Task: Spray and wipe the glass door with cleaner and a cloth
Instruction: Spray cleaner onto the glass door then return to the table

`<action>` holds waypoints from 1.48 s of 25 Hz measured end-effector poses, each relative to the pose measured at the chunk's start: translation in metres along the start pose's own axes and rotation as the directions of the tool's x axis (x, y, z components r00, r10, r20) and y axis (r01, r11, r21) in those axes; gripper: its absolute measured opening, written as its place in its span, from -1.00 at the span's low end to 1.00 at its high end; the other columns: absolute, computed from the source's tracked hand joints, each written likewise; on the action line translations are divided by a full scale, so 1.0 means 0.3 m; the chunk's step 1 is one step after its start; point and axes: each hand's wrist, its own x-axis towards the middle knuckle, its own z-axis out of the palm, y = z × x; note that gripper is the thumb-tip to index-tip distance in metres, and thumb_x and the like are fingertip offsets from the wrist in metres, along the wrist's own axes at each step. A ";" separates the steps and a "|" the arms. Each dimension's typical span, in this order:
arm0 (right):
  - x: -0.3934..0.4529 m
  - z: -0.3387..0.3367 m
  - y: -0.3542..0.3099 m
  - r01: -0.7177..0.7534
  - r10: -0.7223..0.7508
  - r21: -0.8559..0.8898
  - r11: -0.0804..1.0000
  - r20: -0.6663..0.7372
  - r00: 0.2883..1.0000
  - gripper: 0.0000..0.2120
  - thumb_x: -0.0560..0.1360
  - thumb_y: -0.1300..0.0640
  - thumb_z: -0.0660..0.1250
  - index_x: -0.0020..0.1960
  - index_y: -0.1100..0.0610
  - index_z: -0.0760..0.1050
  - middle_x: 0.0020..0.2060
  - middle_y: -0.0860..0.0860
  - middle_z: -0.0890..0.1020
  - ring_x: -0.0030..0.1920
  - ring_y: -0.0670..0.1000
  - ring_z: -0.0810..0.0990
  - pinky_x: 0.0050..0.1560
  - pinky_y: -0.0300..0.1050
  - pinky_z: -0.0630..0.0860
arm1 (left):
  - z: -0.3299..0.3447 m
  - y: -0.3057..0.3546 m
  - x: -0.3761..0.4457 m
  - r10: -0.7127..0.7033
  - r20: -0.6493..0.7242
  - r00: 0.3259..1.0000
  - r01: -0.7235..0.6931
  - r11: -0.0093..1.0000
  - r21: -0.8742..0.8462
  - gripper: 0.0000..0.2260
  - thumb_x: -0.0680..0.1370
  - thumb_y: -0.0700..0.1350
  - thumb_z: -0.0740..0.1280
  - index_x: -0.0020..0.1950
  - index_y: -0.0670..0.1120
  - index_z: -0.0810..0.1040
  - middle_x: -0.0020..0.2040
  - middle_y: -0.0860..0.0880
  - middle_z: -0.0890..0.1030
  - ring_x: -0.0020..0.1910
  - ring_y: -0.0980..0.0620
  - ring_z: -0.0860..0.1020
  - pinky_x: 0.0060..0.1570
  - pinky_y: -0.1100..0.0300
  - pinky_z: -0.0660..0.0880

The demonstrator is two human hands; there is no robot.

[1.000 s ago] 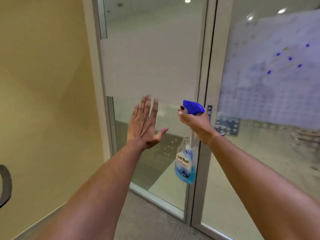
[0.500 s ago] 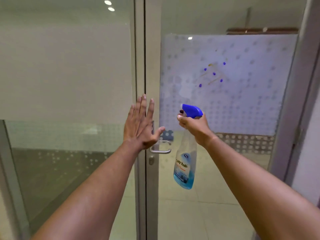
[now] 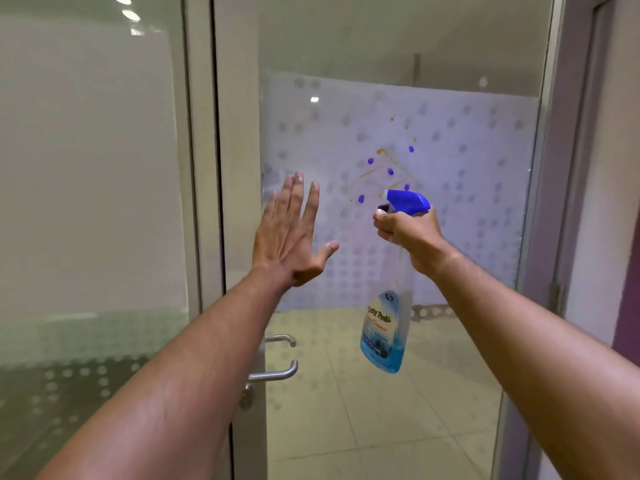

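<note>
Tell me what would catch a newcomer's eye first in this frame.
The right hand grips a spray bottle with a blue trigger head, aimed at purple and yellow marks on the frosted band of the glass door. The left hand is open, fingers spread, near the door frame; no cloth shows.

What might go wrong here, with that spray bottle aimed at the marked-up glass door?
1. The left hand is raised open close beside the nozzle's line, so cleaner may wet it.
2. No cloth is in view; spray on the glass door could run down before wiping.
3. The spray bottle hangs from the right hand by its blue trigger head alone; a wet grip might slip.
</note>
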 end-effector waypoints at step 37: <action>0.606 0.149 -0.218 0.038 -0.050 -0.156 0.987 -0.074 0.996 -0.74 0.26 0.35 0.21 -0.08 0.31 0.54 -0.28 0.14 0.66 -0.34 0.02 0.67 -0.23 -0.06 0.68 | 0.240 -0.052 0.529 -0.001 -0.189 0.982 0.003 1.000 0.011 -0.15 0.48 0.35 0.00 0.57 -0.12 -0.23 0.58 -0.22 -0.18 0.57 -0.15 -0.19 0.53 -0.08 -0.13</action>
